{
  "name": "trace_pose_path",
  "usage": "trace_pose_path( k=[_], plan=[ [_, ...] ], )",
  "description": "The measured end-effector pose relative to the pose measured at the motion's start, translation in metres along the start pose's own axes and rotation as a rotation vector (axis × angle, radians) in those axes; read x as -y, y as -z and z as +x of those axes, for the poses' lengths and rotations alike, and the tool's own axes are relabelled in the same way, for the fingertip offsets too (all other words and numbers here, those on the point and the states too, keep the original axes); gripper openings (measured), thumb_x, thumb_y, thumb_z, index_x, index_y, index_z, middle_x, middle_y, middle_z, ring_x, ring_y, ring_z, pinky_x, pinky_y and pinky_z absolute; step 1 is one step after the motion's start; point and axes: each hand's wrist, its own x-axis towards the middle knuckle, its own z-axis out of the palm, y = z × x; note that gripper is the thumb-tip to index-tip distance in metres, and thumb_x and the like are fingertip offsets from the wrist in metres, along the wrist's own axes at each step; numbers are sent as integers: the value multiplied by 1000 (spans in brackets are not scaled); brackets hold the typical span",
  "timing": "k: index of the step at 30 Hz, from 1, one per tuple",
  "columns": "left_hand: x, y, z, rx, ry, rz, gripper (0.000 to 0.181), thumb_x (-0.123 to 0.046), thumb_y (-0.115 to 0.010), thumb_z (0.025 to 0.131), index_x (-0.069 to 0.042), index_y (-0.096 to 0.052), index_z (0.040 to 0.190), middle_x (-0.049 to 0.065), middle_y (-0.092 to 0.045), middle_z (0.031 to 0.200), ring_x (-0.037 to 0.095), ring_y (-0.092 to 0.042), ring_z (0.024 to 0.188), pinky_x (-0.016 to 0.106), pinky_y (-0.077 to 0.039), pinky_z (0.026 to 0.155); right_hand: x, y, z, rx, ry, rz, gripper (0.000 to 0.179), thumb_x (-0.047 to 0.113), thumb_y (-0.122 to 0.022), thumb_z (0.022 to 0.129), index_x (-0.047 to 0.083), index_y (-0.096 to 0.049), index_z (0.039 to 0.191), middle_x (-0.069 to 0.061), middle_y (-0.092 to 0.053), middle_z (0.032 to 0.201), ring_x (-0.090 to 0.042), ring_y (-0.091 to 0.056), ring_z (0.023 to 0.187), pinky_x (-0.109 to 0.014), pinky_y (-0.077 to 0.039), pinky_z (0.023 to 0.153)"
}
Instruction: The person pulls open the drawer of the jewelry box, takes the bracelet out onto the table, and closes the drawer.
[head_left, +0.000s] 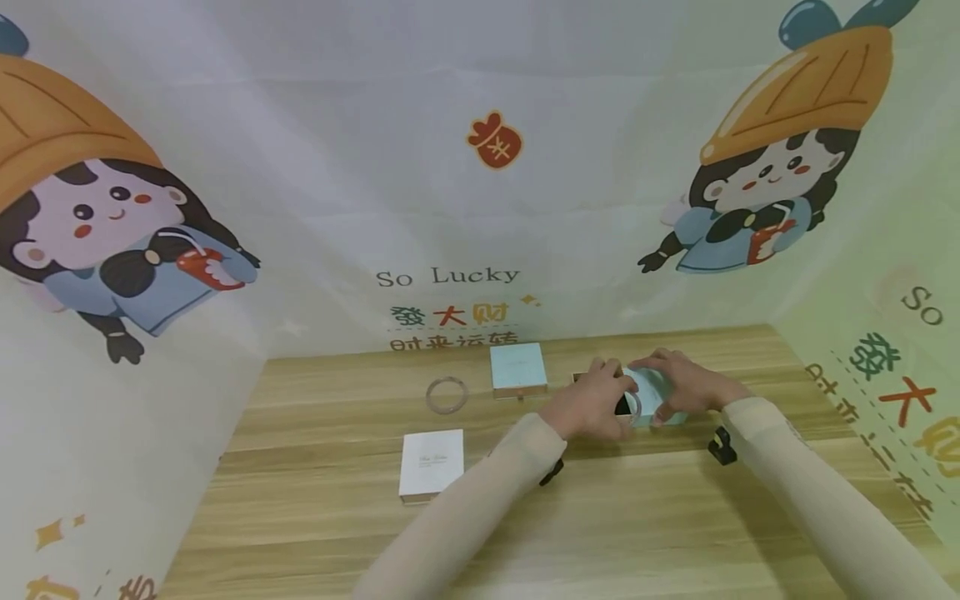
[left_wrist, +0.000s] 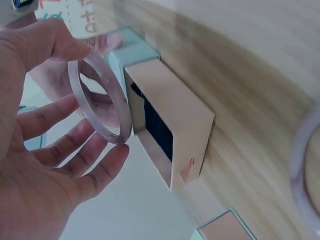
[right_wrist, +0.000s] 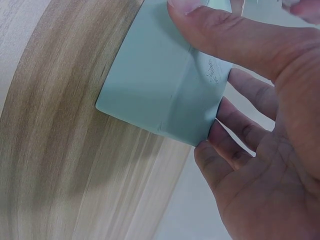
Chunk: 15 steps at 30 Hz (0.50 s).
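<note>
My left hand [head_left: 588,402] pinches a pale lilac bangle [left_wrist: 120,110] between thumb and fingers, tilted beside the mouth of a pulled-out drawer. That drawer [left_wrist: 180,100] has pinkish-beige walls and a dark lining [left_wrist: 159,131]. It juts from a mint-green box sleeve [right_wrist: 142,65], which stands on the wooden table. Around the sleeve's far end my right hand [head_left: 686,383] is curled, the thumb on one face and the fingers along another. In the head view, the left hand covers much of the drawer.
Left of the hands, a second bangle [head_left: 428,395] lies flat on the table [head_left: 322,467]. Another mint-green box [head_left: 517,365] sits near the back wall, closed. A white box [head_left: 432,458] with small lettering is nearer the front. Printed cloth walls [head_left: 337,208] enclose the table.
</note>
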Motion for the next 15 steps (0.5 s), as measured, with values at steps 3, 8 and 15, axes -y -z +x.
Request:
trace_pose_path(
  k=[3,8,15],
  plan=[
    [-5,-2,-7,12,-20,5,55,-38,-75,90,-23,-58,141,-1,-48,138,15,-43,126,21,-53,86,1,0,1,1,-6,2,88,16,-94,70,5,-52,147,-24,-49,141,-41,-48,121,-61,-52,94],
    [-18,-9,-17,37,-57,13,61,-40,-78,87,-24,-58,142,-3,-47,136,14,-41,122,17,-50,81,2,1,1,-1,-26,5,87,12,-92,71,5,-52,147,-25,-48,142,-42,-48,120,-61,-53,93],
    [-35,-28,-28,57,-123,121,61,-45,-78,85,-25,-60,139,-4,-49,138,11,-45,115,14,-49,82,0,-1,1,-3,-32,-4,88,8,-91,69,6,-52,148,-25,-50,140,-40,-49,119,-61,-53,94]
  ],
)
